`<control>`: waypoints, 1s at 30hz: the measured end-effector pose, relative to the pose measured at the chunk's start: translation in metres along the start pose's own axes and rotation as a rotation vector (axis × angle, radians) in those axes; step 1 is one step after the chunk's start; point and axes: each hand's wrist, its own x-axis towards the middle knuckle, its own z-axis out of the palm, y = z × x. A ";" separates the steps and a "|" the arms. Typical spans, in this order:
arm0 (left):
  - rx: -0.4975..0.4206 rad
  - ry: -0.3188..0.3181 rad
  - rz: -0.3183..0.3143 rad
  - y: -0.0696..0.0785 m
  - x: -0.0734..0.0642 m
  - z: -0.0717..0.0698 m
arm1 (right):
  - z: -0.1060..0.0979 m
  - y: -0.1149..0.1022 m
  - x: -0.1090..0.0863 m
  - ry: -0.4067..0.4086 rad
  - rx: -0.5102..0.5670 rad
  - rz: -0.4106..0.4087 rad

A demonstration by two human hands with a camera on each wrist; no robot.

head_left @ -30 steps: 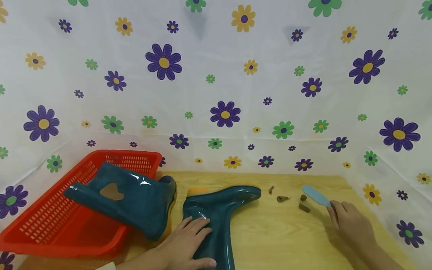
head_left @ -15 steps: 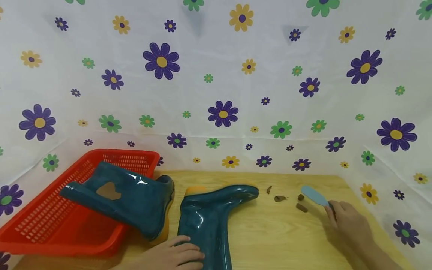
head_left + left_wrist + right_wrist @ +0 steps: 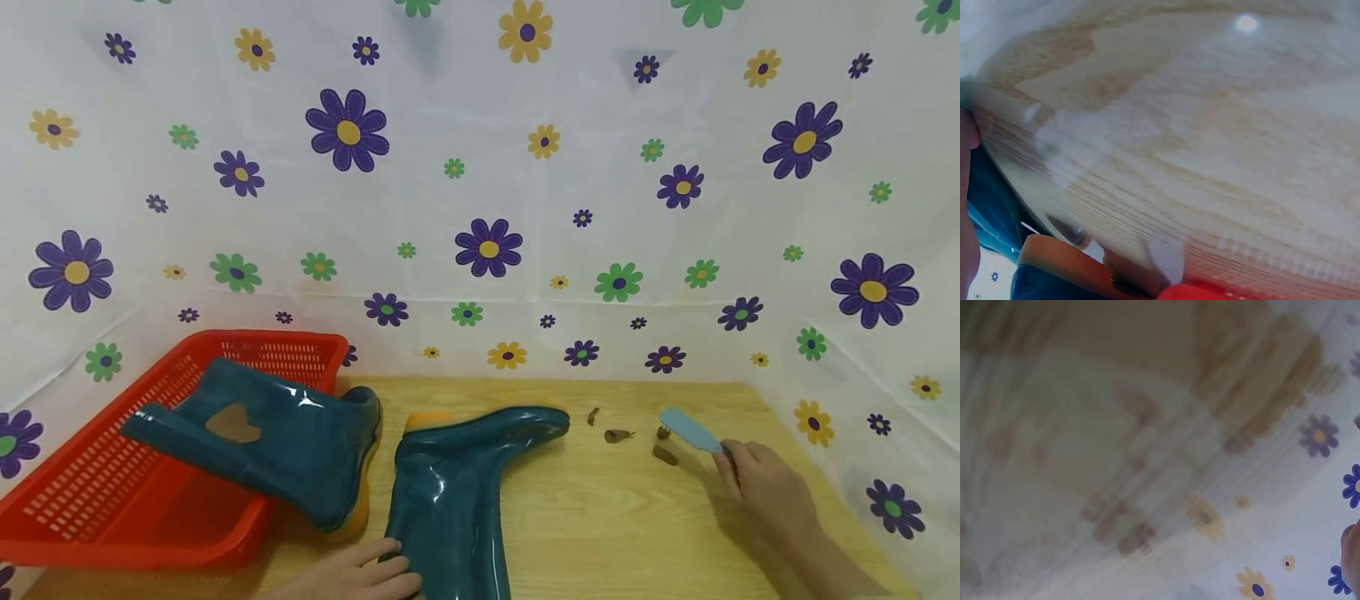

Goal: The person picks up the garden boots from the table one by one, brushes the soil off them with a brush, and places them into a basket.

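Note:
A dark teal rubber boot [image 3: 450,492] with a yellowish sole lies on its side on the wooden table, toe pointing right. The fingers of my left hand [image 3: 375,573] rest on the left edge of its shaft, partly cut off by the bottom of the head view; the thumb is not seen. At the right, my right hand [image 3: 768,487] grips a light blue tool [image 3: 692,430] with a flat oblong head, held over the table. The tool's underside is hidden. Small brown pieces [image 3: 664,454] lie near its tip, and another brown piece [image 3: 617,435] lies nearer the boot toe.
A second teal boot [image 3: 277,442] with a brown patch [image 3: 233,424] leans across the rim of a red plastic basket [image 3: 247,542] at the left. A white flower-printed cloth [image 3: 420,217] surrounds the table's back and sides. Both wrist views show mostly table, partly blurred.
My left hand has slid down along the boot shaft toward the bottom left. My right hand keeps its grip on the blue tool, nearly still. The head view has shifted slightly.

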 end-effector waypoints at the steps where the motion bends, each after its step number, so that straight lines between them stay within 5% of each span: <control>1: 0.023 0.008 0.012 0.000 0.000 0.000 | 0.000 0.000 0.000 -0.006 -0.005 0.003; 4: 0.109 0.099 0.029 0.000 0.004 -0.002 | -0.002 0.002 -0.001 -0.036 -0.010 0.038; 7: 0.161 0.280 0.001 -0.001 0.011 -0.010 | -0.003 0.002 -0.002 -0.075 -0.011 0.069; 10: 0.207 0.464 -0.100 -0.003 0.020 -0.025 | -0.002 0.001 -0.002 -0.099 -0.008 0.083; 13: 0.208 0.545 -0.232 -0.009 0.028 -0.042 | -0.002 -0.001 -0.002 -0.103 -0.012 0.082; 20: 0.273 0.582 -0.423 -0.029 0.033 -0.070 | -0.001 -0.003 -0.003 -0.080 -0.013 0.061; 23: 0.302 0.539 -0.468 -0.037 0.032 -0.078 | -0.001 -0.002 -0.002 -0.063 -0.022 0.040; 26: 0.314 0.465 -0.439 -0.042 0.034 -0.082 | -0.001 -0.002 0.000 -0.070 -0.030 0.043; 30: 0.317 0.352 -0.285 -0.045 0.038 -0.082 | -0.002 -0.001 0.000 -0.090 -0.025 0.058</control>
